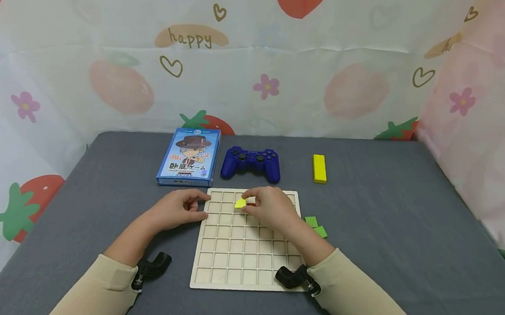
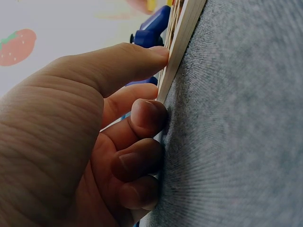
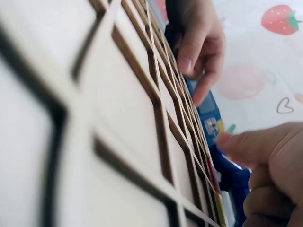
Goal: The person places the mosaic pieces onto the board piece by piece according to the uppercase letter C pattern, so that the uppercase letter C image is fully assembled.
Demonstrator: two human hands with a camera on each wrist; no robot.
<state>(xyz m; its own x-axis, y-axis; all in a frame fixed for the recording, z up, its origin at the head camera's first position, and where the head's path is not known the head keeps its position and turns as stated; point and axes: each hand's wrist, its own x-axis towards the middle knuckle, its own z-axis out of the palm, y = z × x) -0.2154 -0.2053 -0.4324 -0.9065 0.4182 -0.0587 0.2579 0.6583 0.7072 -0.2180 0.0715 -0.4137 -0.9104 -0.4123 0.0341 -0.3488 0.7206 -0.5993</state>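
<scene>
Placing step, by my reading: a small piece being set on the gridded board (image 1: 219, 276). My right hand (image 1: 270, 208) pinched the yellow piece (image 1: 240, 203) between thumb and forefinger; it sat at the fingertips, tilted, over the far rows. Could not tell whether it touched the board. A bit of red (image 1: 251, 204) showed beneath my fingers, mostly hidden. Left hand (image 1: 181, 209) had thumb and forefinger extended against the board's left edge, other fingers curled, gripping nothing. Next move, I judged, called for squaring the piece to one cell, lowering it flat, then letting go. Green pieces (image 1: 311, 222) lay just beside the board's right edge.
</scene>
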